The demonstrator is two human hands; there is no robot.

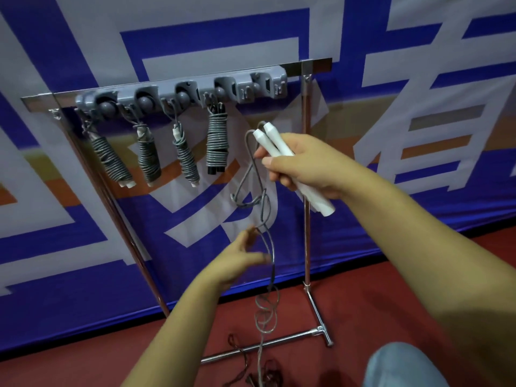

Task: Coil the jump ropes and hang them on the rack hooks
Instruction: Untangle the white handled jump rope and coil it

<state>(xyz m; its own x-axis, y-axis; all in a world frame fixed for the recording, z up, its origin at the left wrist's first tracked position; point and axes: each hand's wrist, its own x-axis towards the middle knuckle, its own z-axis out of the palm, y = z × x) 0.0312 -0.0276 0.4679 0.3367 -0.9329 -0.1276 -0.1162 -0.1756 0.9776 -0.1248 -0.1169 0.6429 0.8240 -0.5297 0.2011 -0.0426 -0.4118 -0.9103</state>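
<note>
My right hand (303, 166) grips the two white handles (275, 143) of a grey jump rope side by side, in front of the rack's right part. The grey cord (264, 210) loops down from the handles in a loose tangle. My left hand (237, 258), blurred, pinches the cord lower down, and the rest trails to the floor. A grey hook rack (243, 89) on a chrome bar carries several coiled ropes (216, 141) on its left hooks. The hooks at its right end hold nothing.
The chrome stand (307, 247) has a T-shaped foot (321, 331) on the red floor. A dark rope (251, 372) lies on the floor near the bottom edge. A blue and white banner (83, 247) hangs behind the rack. My knee in jeans (399, 367) shows at bottom right.
</note>
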